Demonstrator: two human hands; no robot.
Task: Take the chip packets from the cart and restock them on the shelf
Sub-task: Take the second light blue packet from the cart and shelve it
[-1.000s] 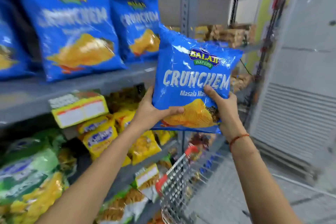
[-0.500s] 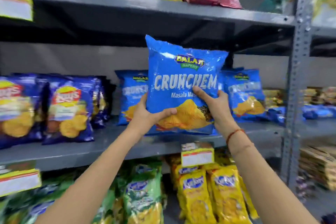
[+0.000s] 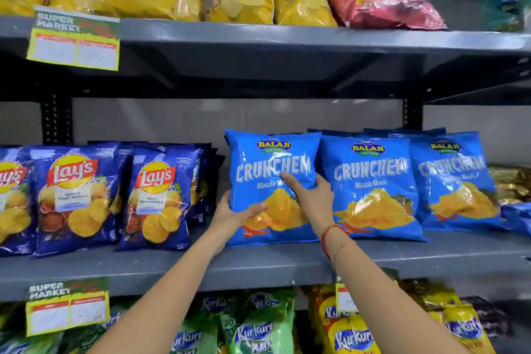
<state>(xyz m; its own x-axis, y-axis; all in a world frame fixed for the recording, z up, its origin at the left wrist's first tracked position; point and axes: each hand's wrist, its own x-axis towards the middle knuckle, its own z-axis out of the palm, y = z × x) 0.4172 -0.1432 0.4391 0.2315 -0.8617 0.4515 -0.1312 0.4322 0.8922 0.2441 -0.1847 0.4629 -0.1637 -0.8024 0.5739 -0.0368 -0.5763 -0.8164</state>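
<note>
Our left hand (image 3: 230, 214) and right hand (image 3: 311, 200) clasp a blue Crunchem packet (image 3: 271, 178) by its lower half, standing upright on the grey middle shelf (image 3: 258, 264). Just right of our grip stand matching Crunchem packets (image 3: 370, 181); left, Lay's bags (image 3: 155, 195).

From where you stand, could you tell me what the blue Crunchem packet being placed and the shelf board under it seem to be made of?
Crunchem packet: apparently thin glossy plastic film; it shows glare streaks and wrinkles. Shelf board: probably grey painted metal, matte, smooth and flat.
</note>
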